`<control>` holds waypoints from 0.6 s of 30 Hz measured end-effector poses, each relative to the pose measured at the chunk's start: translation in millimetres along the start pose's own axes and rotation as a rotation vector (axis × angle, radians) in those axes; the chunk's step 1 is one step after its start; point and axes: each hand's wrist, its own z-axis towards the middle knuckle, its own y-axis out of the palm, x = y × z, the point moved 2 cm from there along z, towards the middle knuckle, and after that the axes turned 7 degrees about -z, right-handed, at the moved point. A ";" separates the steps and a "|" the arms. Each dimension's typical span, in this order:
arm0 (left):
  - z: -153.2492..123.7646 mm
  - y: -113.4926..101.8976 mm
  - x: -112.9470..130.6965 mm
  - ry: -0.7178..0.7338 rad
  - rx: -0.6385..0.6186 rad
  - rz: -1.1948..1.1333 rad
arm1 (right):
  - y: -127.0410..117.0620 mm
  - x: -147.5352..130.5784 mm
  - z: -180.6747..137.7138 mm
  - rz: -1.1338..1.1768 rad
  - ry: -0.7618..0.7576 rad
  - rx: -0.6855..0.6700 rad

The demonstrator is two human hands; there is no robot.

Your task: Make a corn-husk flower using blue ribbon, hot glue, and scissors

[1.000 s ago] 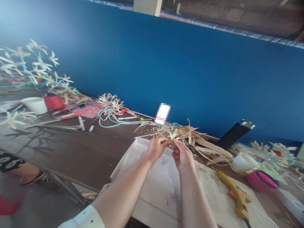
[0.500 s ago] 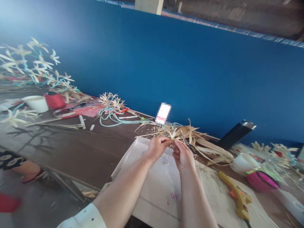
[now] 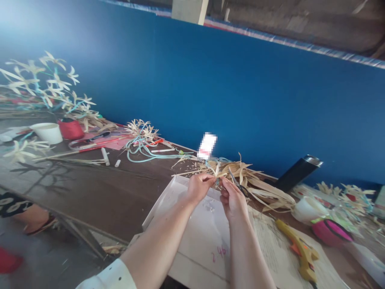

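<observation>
Above the far end of a white cardboard box lid (image 3: 192, 237), my two hands meet around a small pale husk flower (image 3: 217, 170). My left hand (image 3: 199, 188) pinches it from the left, thumb and forefinger together near its base. From the right, the fingertips of my right hand (image 3: 232, 196) close on the same flower, their other fingers curled. Its petals stick up between the hands; its lower part is mostly hidden by the fingers. Just behind lie dried corn husks (image 3: 249, 176) and a pair of scissors (image 3: 240, 185), partly covered by my right hand.
A yellow glue gun (image 3: 297, 249) rests on printed paper at right, near a pink pouch (image 3: 332, 231), a white cup (image 3: 309, 208) and a tilted black flask (image 3: 299, 172). Finished flowers (image 3: 55, 82) and light-blue stems (image 3: 144, 154) lie left. A blue partition (image 3: 240, 92) stands behind.
The hands stay almost in place on the flower, whose petals have turned slightly. The whole view has shifted a little.
</observation>
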 end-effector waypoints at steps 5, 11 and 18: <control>5.4 -2.7 -9.0 -0.003 0.071 -0.006 | -4.8 4.4 3.1 -0.053 -0.009 0.034; 5.7 -5.1 -8.4 -0.004 0.098 0.007 | 1.9 -10.2 -5.6 -0.076 -0.242 0.240; 7.3 -6.4 -13.3 -0.014 0.084 0.016 | -2.8 -92.0 -74.4 -0.205 -0.617 0.188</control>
